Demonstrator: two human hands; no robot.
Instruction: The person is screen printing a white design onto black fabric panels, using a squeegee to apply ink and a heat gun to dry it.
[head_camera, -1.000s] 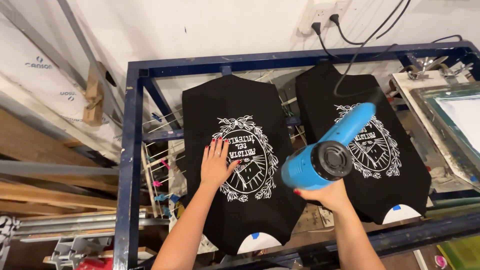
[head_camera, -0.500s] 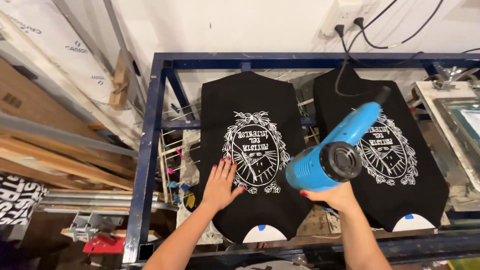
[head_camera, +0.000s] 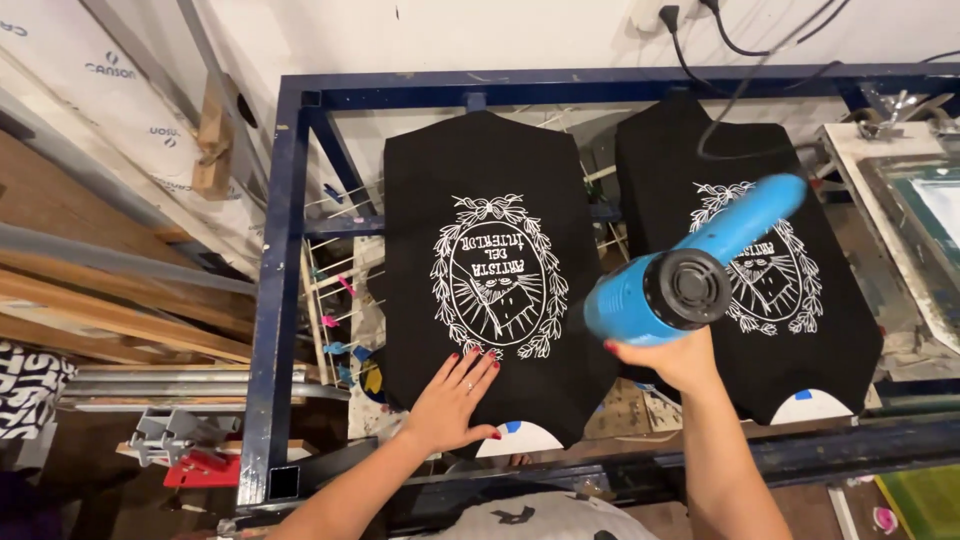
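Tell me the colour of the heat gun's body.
Bright blue, with a black rear end; the head view shows the heat gun.

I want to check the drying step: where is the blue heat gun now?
In the head view the blue heat gun is right of centre, held in the right hand above the gap between the two black printed shirts, nozzle over the right shirt.

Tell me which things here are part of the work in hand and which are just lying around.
In use:
- left hand, flat on the left black shirt
- right hand, gripping the blue heat gun
- right black shirt, also printed

Lying about:
- wooden boards
- red clamp
- screen frame
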